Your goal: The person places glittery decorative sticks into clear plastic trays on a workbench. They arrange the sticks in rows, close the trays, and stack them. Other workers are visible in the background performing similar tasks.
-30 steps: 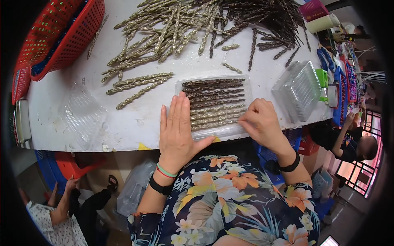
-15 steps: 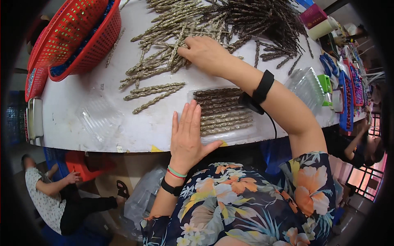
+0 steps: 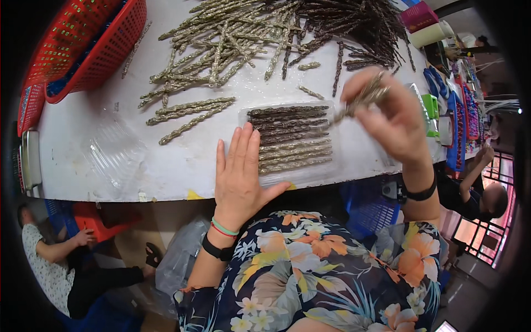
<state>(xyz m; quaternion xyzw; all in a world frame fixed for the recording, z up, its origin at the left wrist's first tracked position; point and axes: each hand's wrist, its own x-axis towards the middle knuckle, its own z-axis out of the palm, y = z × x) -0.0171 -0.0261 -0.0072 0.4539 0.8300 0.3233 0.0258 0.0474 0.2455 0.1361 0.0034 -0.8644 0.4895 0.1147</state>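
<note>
On the white table (image 3: 99,166), seen from the head camera, a clear shallow plastic tray (image 3: 290,141) lies at the near edge, part filled with twisted rods laid side by side: dark ones at its twelve o'clock side, pale gold ones at its six o'clock side. The left hand (image 3: 240,177) lies flat with fingers spread, palm down on the table, its fingertips touching the tray's nine o'clock edge. The right hand (image 3: 390,119) is raised at the tray's three o'clock, thumb and fingers pinching a small bundle of gold rods (image 3: 359,99), blurred, so their count cannot be told. At twelve o'clock from the tray a loose heap of gold rods (image 3: 221,44) spreads over the table, with a heap of dark rods (image 3: 354,25) at one o'clock; a red basket (image 3: 83,47) sits at ten o'clock and a spare clear tray (image 3: 113,152) at nine o'clock. To do this well, I judge the flat hand should pin the tray while the pinched rods come down level and parallel to the rows, into the free strip along the near side.
</note>
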